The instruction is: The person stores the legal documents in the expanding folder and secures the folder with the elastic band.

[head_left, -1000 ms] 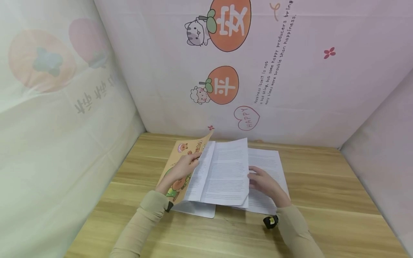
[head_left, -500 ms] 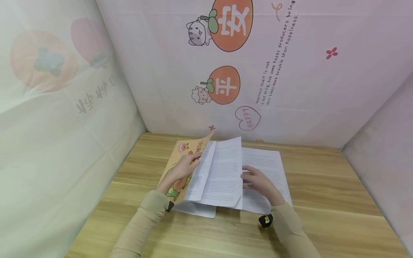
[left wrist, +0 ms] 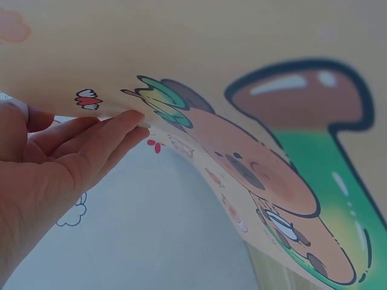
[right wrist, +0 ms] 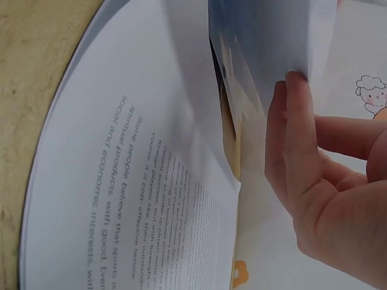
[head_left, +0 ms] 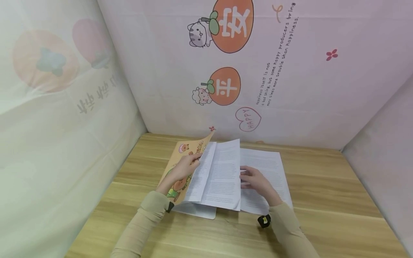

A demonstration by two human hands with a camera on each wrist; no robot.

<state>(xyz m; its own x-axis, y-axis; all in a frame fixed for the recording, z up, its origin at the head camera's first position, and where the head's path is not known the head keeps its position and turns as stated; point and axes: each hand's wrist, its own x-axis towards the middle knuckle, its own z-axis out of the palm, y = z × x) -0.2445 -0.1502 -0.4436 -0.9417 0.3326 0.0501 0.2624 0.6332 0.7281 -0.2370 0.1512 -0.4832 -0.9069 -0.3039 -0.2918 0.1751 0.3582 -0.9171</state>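
In the head view, an orange folder [head_left: 174, 157] with cartoon animals on its cover stands partly raised at the left. My left hand [head_left: 184, 167] grips the free edge of that cover; in the left wrist view the fingers [left wrist: 91, 142] lie along the edge. Beside the cover, printed sheets [head_left: 222, 175] rise at a slant, their right edge lifted. My right hand [head_left: 258, 182] touches that edge with nearly straight fingers [right wrist: 299, 133]. Under the right hand another printed sheet [head_left: 274, 168] lies on the table. The raised paper hides some of the right fingertips in the head view.
A pale flap [head_left: 196, 209] shows under the folder near the front. The wooden table [head_left: 322, 193] spreads out to the right. Printed cloth walls [head_left: 290, 118] stand behind and at both sides, the back one close to the paper.
My right hand has moved left, and the right edge of the raised sheets has shifted left with it. The left hand keeps its hold on the cover.
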